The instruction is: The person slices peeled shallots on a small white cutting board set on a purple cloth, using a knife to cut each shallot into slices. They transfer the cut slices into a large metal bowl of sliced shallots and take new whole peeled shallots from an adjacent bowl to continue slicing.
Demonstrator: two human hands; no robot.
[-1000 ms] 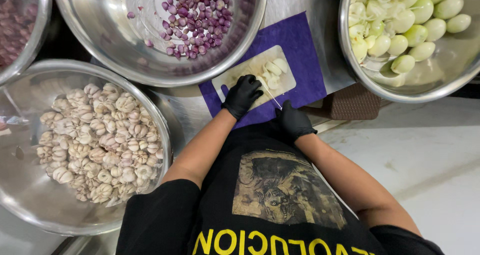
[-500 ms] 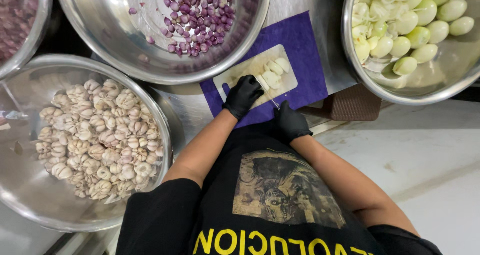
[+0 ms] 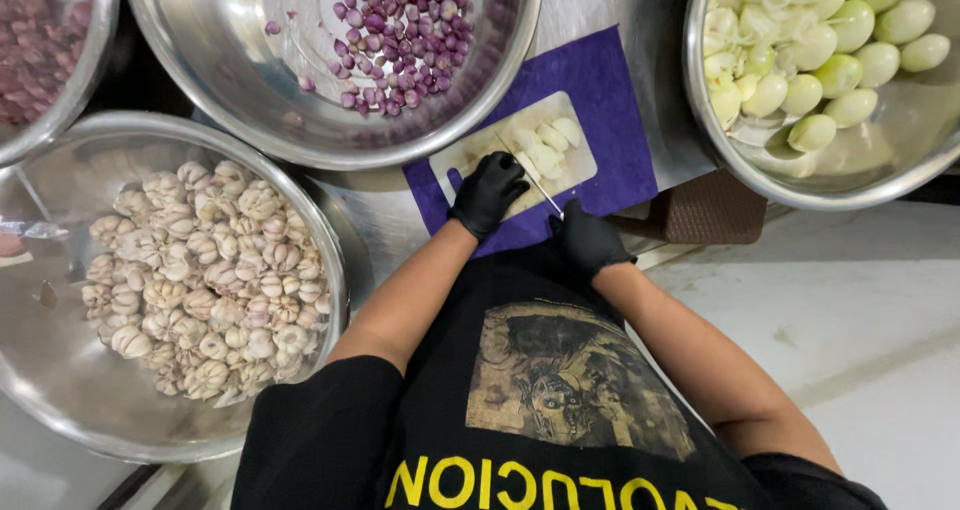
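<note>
Both my hands wear black gloves. My left hand presses down on pale cut pieces lying on a small light cutting board, which rests on a purple mat. My right hand is closed on the handle of a thin knife; its blade slants up across the board beside my left fingers. What my left fingers pin down is hidden under the glove.
Large steel bowls ring the board: whole garlic bulbs at left, small purple shallots above, peeled pale green onions at right, more reddish shallots at top left. A brown woven pad lies under the right bowl.
My hands have shifted only slightly on the board; the knife stays across the pale pieces at a similar slant.
</note>
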